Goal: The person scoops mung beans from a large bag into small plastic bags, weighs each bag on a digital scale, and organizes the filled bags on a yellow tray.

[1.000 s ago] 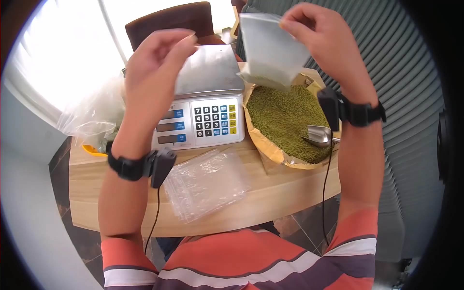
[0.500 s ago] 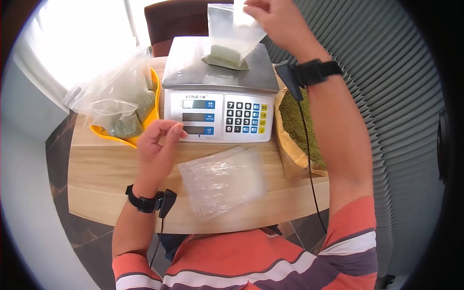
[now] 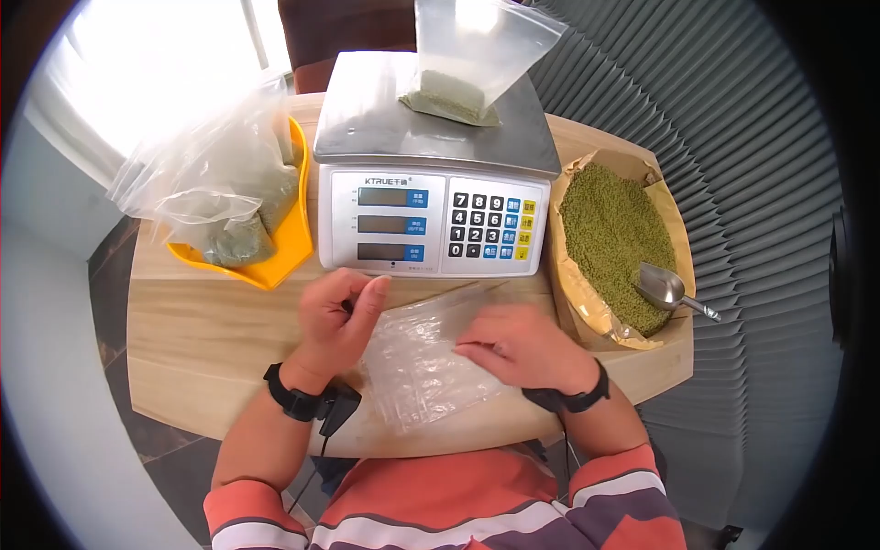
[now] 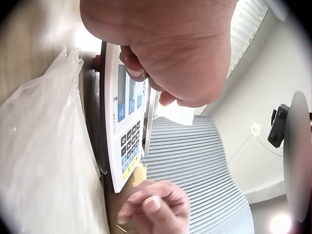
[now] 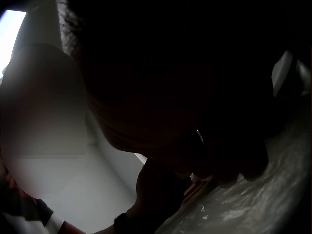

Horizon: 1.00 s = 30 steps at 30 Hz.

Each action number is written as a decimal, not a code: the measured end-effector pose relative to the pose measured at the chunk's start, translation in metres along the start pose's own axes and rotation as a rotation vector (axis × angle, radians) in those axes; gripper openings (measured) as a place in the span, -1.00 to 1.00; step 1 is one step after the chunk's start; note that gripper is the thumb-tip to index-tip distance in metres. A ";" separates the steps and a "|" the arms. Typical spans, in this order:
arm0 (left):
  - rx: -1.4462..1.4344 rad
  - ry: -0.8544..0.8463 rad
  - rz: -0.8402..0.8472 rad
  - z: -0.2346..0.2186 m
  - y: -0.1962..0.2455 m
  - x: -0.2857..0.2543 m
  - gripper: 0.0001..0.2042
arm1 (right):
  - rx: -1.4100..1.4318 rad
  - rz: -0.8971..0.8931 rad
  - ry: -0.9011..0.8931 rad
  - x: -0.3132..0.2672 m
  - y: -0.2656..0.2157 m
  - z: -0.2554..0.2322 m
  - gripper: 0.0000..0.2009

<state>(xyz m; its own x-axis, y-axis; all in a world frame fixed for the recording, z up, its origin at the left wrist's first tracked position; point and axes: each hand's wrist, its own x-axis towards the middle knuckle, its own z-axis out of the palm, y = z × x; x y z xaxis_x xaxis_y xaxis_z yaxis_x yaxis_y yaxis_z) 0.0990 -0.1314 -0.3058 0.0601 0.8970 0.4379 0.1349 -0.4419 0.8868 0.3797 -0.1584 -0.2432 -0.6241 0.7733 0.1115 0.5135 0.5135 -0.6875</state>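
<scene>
My left hand (image 3: 339, 316), fingers loosely curled and holding nothing, is at the front edge of the scale, by the left edge of a stack of clear plastic bags (image 3: 426, 367). Over the right part of that stack hovers my right hand (image 3: 524, 346), its fingers bent and nothing between them. In the left wrist view the right hand (image 4: 158, 207) also shows nothing held. A clear zip bag with green grains (image 3: 446, 96) at its bottom stands upright on the steel pan of the digital scale (image 3: 435, 220), touched by neither hand. The right wrist view is very dark.
On the right stands an open paper sack of green beans (image 3: 614, 238) with a metal scoop (image 3: 665, 286) in it. To the left of the scale, a yellow tray (image 3: 291, 252) holds filled plastic bags (image 3: 240, 238). A chair (image 3: 344, 41) stands behind the table.
My right hand carried the zip bag from above the sack onto the scale pan, let it go, and came back to the plastic bags. The left hand lowered toward the table.
</scene>
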 end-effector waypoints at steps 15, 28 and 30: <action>0.064 -0.014 -0.040 0.002 0.005 0.000 -0.79 | 0.388 0.131 0.079 -0.007 0.038 0.022 -0.93; 0.060 -0.010 0.010 0.002 0.000 0.002 -0.80 | 0.492 0.211 0.050 -0.007 0.034 0.019 -0.91; 0.056 -0.001 0.010 0.003 0.003 0.003 -0.79 | 0.513 0.218 0.042 -0.006 0.033 0.018 -0.92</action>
<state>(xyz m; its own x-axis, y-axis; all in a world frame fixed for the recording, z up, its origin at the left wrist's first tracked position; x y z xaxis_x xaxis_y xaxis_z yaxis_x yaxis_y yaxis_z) 0.1031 -0.1298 -0.3018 0.0626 0.8927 0.4462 0.1893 -0.4496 0.8730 0.3900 -0.1529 -0.2790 -0.5060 0.8610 -0.0513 0.2690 0.1010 -0.9578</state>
